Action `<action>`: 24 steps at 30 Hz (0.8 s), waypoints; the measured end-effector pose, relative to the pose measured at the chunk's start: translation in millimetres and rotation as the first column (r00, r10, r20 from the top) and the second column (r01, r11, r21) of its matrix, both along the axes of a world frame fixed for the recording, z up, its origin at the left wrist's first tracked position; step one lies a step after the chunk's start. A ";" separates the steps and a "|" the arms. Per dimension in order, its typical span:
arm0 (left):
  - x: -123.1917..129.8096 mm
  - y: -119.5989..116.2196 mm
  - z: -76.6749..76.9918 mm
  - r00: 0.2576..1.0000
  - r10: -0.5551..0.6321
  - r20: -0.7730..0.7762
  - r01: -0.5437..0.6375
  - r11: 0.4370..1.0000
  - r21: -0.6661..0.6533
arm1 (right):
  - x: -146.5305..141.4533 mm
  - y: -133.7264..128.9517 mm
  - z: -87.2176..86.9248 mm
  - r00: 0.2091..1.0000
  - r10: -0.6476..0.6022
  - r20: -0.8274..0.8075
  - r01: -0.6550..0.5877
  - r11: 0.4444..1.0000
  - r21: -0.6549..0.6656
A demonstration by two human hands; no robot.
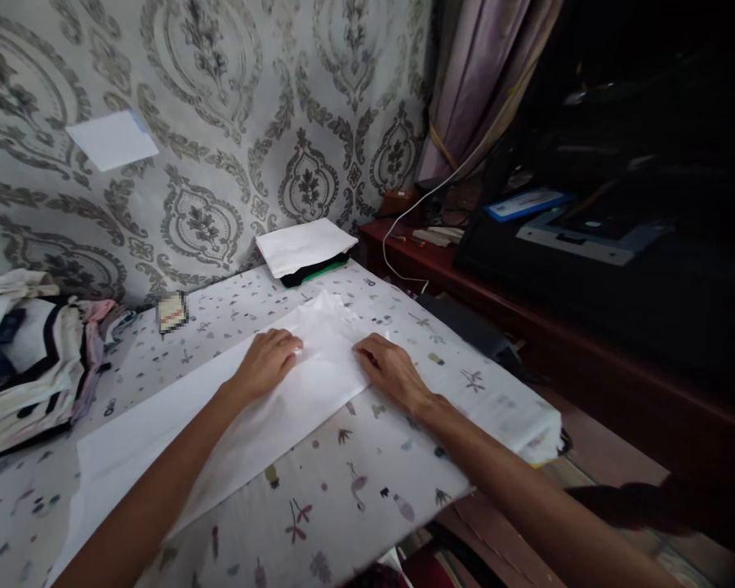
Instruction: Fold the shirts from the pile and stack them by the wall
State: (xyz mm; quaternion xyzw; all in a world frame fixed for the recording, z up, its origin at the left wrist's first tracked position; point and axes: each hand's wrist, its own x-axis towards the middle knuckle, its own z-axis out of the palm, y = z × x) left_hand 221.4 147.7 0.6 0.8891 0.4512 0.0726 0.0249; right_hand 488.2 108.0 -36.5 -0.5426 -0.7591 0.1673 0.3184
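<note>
A long piece of white cloth (306, 400) lies stretched across the patterned bed sheet, crumpled at its far end. I cannot make out which kind of garment or linen it is. My left hand (270, 359) rests on the upper edge near the far end, fingers curled in and closed on the fabric. On the opposite edge, my right hand (389, 369) pinches the cloth between thumb and fingers. Some fingertips of both hands are hidden.
A folded stack (306, 245), white on top with black and green below, sits by the wall. Piled clothes (30, 359) lie at left, near a small blurred packet (171, 312). A dark red cabinet (429, 253) with a white cable (392, 237) stands at right.
</note>
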 end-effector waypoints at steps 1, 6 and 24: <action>-4.5 3.8 0.5 0.994 0.101 -0.047 -0.099 0.994 0.040 | 0.0 0.0 0.2 1.000 0.001 -0.001 -0.001 1.000 -0.002; -21.7 17.9 9.3 0.922 0.383 -0.064 -0.366 0.912 0.188 | -0.5 0.4 1.3 1.000 0.012 0.004 -0.012 1.000 0.001; 6.4 61.2 -23.2 0.959 0.012 0.285 -0.007 1.000 -0.017 | 29.6 -3.6 14.1 0.970 -0.243 -0.026 0.239 0.966 -0.098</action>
